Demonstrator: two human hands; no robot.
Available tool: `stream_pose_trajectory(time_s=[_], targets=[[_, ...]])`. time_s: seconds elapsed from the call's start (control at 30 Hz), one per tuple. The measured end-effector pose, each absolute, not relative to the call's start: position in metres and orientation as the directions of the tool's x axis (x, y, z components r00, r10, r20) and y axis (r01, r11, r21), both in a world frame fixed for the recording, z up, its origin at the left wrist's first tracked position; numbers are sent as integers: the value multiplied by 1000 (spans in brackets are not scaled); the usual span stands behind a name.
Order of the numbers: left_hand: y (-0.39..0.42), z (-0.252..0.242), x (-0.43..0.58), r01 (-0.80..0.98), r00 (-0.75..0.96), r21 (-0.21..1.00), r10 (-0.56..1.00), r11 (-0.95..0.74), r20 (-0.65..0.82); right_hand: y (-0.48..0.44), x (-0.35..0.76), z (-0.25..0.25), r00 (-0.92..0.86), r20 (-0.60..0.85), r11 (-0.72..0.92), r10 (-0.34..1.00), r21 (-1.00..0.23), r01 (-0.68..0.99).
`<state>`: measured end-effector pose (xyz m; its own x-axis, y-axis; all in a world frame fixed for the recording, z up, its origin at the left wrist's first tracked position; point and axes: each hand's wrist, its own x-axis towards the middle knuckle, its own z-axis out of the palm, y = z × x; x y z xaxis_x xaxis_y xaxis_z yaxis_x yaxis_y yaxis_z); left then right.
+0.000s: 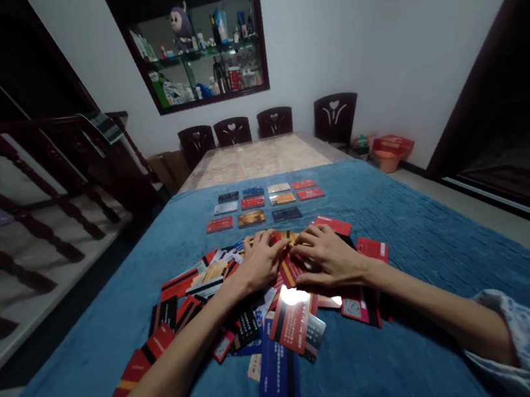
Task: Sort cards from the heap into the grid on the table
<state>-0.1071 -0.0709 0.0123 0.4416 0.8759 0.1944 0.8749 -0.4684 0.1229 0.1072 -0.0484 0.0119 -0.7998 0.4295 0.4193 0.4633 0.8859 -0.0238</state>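
Observation:
A loose heap of plastic bank cards lies on the blue cloth (368, 368), many with magnetic stripes facing up. Both hands rest on the heap's far part, close together. My left hand (263, 261) has its fingers apart, one stretched towards a gold card (288, 235). My right hand (333, 260) is spread over the cards too, fingers bent and thumb apart, partly hiding what is beneath. Between the hands shows a dark red card (291, 272). Nearer me lie a shiny red card (290, 326) and a blue card (278, 371).
Beyond the heap, several cards stand in neat rows, including a gold card (251, 218) and a navy card (286, 214). Dark chairs (275, 121) line the table's far end. A wooden railing (41, 184) is at left, a red-covered bin (389, 151) at right.

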Motion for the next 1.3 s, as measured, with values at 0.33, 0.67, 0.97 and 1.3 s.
stream_pose_trajectory(time_s=[0.33, 0.67, 0.97, 1.3], targets=[[-67, 10, -112, 807, 501, 218, 832, -548, 237, -58, 101, 14, -803, 362, 864, 474, -13, 504], [-70, 15, -117, 760, 552, 232, 791, -607, 262, -41, 122, 20, -854, 309, 903, 417, -37, 428], [-72, 18, -118, 734, 573, 282, 787, -617, 231, -44, 122, 23, -827, 326, 886, 458, -90, 455], [-67, 19, -119, 733, 567, 295, 790, -613, 233, -47, 117, 20, -804, 333, 864, 492, -75, 497]])
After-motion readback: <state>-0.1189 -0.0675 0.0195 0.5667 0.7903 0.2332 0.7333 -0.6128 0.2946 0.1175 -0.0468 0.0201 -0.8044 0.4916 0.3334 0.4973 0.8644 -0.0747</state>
